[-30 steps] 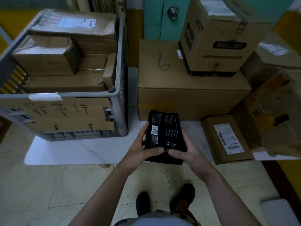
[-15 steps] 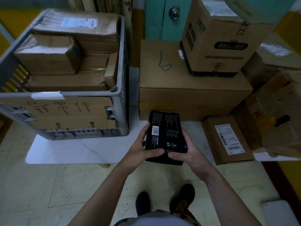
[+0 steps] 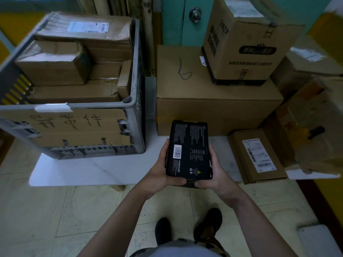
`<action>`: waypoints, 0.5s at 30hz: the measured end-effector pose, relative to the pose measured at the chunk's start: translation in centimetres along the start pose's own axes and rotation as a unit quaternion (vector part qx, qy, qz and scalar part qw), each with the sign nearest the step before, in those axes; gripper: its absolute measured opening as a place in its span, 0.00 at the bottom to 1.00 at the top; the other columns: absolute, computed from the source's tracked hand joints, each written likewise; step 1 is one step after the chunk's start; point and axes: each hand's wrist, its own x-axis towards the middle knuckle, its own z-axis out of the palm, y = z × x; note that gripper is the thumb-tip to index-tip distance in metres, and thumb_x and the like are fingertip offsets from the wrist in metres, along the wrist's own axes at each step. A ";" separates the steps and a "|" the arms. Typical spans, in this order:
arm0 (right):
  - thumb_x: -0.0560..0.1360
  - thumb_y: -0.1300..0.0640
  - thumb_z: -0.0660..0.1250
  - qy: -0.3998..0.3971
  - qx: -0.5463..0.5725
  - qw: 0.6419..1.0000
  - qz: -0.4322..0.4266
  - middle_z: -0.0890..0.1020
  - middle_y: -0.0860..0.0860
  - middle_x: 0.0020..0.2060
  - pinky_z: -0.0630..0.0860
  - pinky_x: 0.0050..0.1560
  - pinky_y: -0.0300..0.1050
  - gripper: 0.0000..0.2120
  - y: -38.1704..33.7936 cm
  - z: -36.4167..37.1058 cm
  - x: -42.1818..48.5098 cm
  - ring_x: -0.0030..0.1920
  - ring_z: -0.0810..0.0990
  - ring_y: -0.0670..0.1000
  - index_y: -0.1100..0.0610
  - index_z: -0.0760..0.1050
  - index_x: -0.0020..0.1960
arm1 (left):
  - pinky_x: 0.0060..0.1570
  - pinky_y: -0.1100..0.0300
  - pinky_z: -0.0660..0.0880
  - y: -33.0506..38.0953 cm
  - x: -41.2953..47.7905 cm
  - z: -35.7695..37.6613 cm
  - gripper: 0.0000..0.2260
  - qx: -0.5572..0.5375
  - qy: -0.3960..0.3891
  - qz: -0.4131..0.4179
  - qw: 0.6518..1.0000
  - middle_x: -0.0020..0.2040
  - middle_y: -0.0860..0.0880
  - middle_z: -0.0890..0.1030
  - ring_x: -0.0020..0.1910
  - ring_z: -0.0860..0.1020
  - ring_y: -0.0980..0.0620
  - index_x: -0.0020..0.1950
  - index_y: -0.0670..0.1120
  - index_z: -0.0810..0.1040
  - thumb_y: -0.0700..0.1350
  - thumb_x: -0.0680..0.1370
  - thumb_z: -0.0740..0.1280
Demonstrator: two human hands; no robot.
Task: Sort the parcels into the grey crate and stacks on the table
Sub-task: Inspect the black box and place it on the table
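The black box point(image 3: 189, 151) is held flat above the near edge of the white table point(image 3: 92, 169), between the grey crate point(image 3: 138, 108) and the flat brown parcel point(image 3: 258, 156), touching neither. The left hand point(image 3: 163, 169) and right hand point(image 3: 217, 173) grip it from either side, with fingers curled along its long edges and thumbs hooked over the near end.

Judging by the layout, sorting is well on: the crate is packed with brown cartons almost to the rim, and a tall carton point(image 3: 241, 47) sits on a large carton point(image 3: 213, 93) to the right. This parcel is not yet placed, and how many remain out of view cannot be told.

The box carries a white barcode sticker, "LED" followed by small Chinese characters, a recycling mark and a yellow warning triangle. The cardboard sign point(image 3: 74, 125) on the crate front has three handwritten characters, seemingly 异常件. The large carton bears a pen scrawl like a 6. The shipping labels are too small to read
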 end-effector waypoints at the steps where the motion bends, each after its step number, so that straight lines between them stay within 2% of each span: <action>1: 0.65 0.62 0.78 -0.001 -0.002 1.000 0.001 0.73 0.40 0.68 0.75 0.57 0.34 0.62 0.0 0.0 -0.1 0.64 0.75 0.37 0.41 0.37 0.79 | 0.65 0.54 0.75 0.0 0.0 0.0 0.57 0.001 0.000 -0.001 1.000 0.76 0.58 0.66 0.71 0.70 0.58 0.80 0.62 0.43 0.33 0.68 0.79; 5: 0.64 0.60 0.79 0.020 0.002 1.000 0.003 0.72 0.37 0.66 0.74 0.60 0.36 0.58 -0.2 0.0 -0.2 0.61 0.75 0.33 0.39 0.44 0.79 | 0.70 0.55 0.71 0.7 -0.2 0.3 0.58 0.010 0.029 -0.021 0.999 0.78 0.61 0.60 0.74 0.65 0.57 0.81 0.60 0.43 0.44 0.65 0.81; 8: 0.64 0.50 0.82 0.064 0.024 0.998 0.018 0.72 0.39 0.69 0.71 0.70 0.49 0.51 -0.4 0.1 -0.2 0.65 0.75 0.40 0.40 0.56 0.78 | 0.63 0.65 0.73 1.0 -0.2 0.6 0.45 0.012 0.063 -0.022 0.998 0.73 0.60 0.69 0.67 0.72 0.63 0.79 0.61 0.56 0.52 0.67 0.76; 10: 0.64 0.45 0.79 0.084 0.037 0.995 0.027 0.75 0.42 0.67 0.72 0.69 0.53 0.42 -0.4 0.2 0.0 0.64 0.77 0.45 0.40 0.64 0.75 | 0.57 0.70 0.75 0.9 -0.1 0.9 0.37 0.007 0.072 -0.026 0.997 0.69 0.60 0.73 0.62 0.74 0.68 0.76 0.63 0.60 0.56 0.70 0.73; 12: 0.64 0.44 0.77 0.095 0.042 0.994 0.029 0.77 0.44 0.65 0.75 0.67 0.54 0.38 -0.4 0.4 0.0 0.62 0.79 0.47 0.40 0.69 0.72 | 0.60 0.67 0.75 0.6 0.1 0.9 0.37 0.002 0.079 -0.028 0.997 0.69 0.60 0.74 0.62 0.75 0.66 0.78 0.61 0.61 0.58 0.71 0.72; 15: 0.64 0.44 0.77 0.102 0.056 0.993 0.028 0.78 0.45 0.65 0.76 0.65 0.52 0.36 -0.3 0.5 -0.1 0.61 0.80 0.47 0.40 0.70 0.71 | 0.67 0.57 0.74 0.4 0.2 0.6 0.39 0.006 0.079 -0.029 0.996 0.70 0.58 0.75 0.65 0.75 0.61 0.78 0.61 0.62 0.63 0.71 0.74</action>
